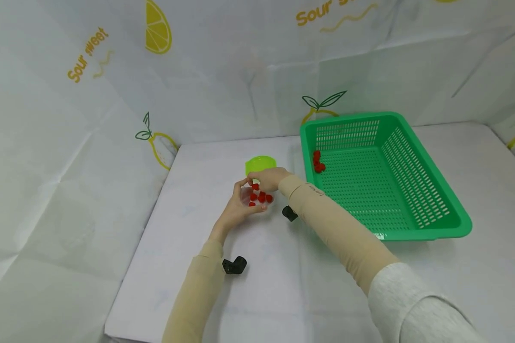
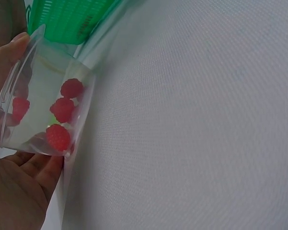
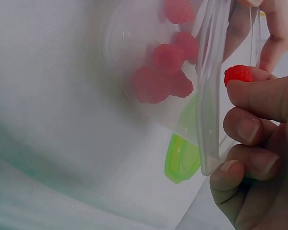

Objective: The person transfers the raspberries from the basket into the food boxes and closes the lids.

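My left hand [image 1: 235, 210] grips a clear plastic tub [image 2: 48, 67] from its side, thumb and fingers spread around the wall. Inside, several red raspberries [image 2: 58, 137] lie against the bottom and wall. At the tub's mouth, my right hand [image 1: 271, 179] pinches one raspberry [image 3: 238, 74] between thumb and forefinger, its other fingers curled close to the rim. Just behind the hands lies a bright green lid [image 1: 261, 163].
To the right stands a large green slotted basket [image 1: 365, 186], with several raspberries [image 1: 318, 164] in its left corner area. Black wrist-camera pieces [image 1: 235, 265] show beside the forearms. A white sheet with printed lemons [image 1: 158, 28] rises behind the table [image 1: 163, 267].
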Action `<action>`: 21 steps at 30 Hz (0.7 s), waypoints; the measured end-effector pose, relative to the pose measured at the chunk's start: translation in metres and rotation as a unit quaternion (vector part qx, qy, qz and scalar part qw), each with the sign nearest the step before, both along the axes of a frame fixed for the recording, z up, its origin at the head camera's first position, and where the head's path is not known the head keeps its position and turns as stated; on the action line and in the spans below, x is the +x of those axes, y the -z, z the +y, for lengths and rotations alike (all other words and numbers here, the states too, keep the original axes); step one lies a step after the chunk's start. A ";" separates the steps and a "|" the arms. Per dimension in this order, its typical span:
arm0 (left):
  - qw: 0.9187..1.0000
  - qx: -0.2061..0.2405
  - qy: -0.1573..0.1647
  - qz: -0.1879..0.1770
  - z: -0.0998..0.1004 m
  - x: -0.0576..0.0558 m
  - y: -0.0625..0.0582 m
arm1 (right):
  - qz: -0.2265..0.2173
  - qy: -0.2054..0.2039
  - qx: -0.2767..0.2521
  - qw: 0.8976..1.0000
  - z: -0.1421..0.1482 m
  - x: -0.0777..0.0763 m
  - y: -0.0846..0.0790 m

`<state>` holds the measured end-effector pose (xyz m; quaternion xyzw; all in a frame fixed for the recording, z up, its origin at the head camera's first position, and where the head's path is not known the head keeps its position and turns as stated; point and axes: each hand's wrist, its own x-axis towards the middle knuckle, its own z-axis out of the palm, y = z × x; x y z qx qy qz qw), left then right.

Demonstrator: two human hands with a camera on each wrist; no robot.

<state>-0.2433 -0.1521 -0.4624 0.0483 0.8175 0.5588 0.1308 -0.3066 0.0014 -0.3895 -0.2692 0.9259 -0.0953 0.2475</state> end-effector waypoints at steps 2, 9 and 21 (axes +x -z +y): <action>1.000 -0.004 0.002 0.006 0.001 0.002 -0.005 | 0.006 -0.002 0.004 1.000 0.000 -0.001 0.000; 1.000 0.004 0.012 -0.025 0.005 0.009 -0.025 | 0.007 0.001 -0.003 1.000 0.002 0.000 0.000; 1.000 -0.008 -0.011 0.009 0.001 0.000 0.001 | 0.004 -0.009 -0.008 1.000 0.004 0.004 -0.003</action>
